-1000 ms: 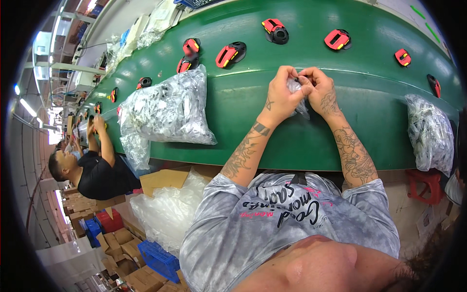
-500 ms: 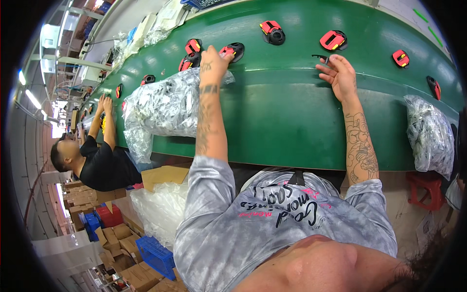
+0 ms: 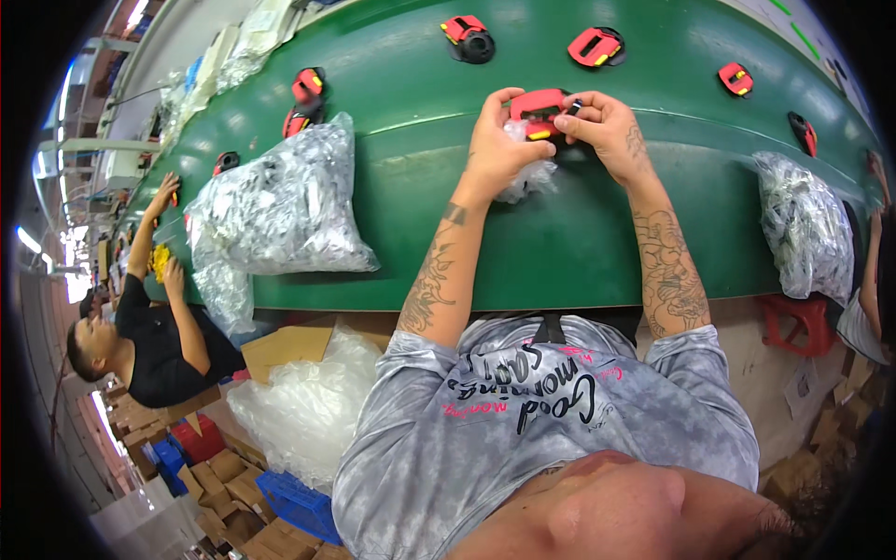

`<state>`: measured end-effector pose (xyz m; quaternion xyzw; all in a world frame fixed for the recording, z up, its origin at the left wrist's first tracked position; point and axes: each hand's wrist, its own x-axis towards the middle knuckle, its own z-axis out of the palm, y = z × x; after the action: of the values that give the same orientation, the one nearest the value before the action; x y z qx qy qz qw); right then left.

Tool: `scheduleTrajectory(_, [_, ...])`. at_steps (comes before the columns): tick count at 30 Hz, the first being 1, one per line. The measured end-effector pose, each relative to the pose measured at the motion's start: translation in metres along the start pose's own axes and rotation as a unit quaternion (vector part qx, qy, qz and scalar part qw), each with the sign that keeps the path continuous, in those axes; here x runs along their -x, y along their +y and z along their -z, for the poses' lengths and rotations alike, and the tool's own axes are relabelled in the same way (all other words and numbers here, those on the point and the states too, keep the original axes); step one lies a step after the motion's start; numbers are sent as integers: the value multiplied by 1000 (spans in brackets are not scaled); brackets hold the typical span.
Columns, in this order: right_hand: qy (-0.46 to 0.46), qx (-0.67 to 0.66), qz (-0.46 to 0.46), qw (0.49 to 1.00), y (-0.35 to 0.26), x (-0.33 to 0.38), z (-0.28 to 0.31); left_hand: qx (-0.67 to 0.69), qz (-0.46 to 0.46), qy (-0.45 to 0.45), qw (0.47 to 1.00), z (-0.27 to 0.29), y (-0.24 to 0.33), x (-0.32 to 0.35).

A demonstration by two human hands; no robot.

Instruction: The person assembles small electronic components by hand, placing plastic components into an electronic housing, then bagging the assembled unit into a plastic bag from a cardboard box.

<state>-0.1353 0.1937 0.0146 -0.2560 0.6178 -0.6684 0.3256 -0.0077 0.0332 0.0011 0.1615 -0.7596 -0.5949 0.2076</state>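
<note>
Red part [image 3: 538,103]: I am holding it over the green belt [image 3: 411,233], between both my hands, at the belt's middle.
Left hand [image 3: 495,149]: I am clamping its fingers on the red part's left side, and a small clear plastic bag [image 3: 527,177] is bunching under my palm.
Right hand [image 3: 607,126]: I am closing its fingers on the red part's right end, where a small dark piece is showing at my fingertips.
Other red parts: one [image 3: 597,45] is lying just beyond my hands, another [image 3: 469,37] further left, a small one [image 3: 735,77] to the right.
Large bag of packed pieces [image 3: 280,210]: it is lying on the belt, well apart to my left.
Second bag [image 3: 803,233]: it is hanging at the belt's right edge.
Co-worker [image 3: 149,345]: a person in black is reaching onto the belt, far left.
</note>
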Motion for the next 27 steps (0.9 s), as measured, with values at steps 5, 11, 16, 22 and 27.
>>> scheduleTrajectory(5, [62,3,18,998,-4,0,-5,361,113,-66,923,13,-14,2])
scheduleTrajectory(11, [74,107,39,991,1,3,-7,283,56,-63,956,3,-21,1])
scheduleTrajectory(16, [135,185,80,970,6,5,-18,291,64,-66,952,1,-11,1])
scheduleTrajectory(22, [183,368,171,895,-10,11,-33,296,72,-4,952,-6,-17,4])
scheduleTrajectory(27, [176,379,140,898,-7,9,-27,258,59,-18,964,-5,-18,4])
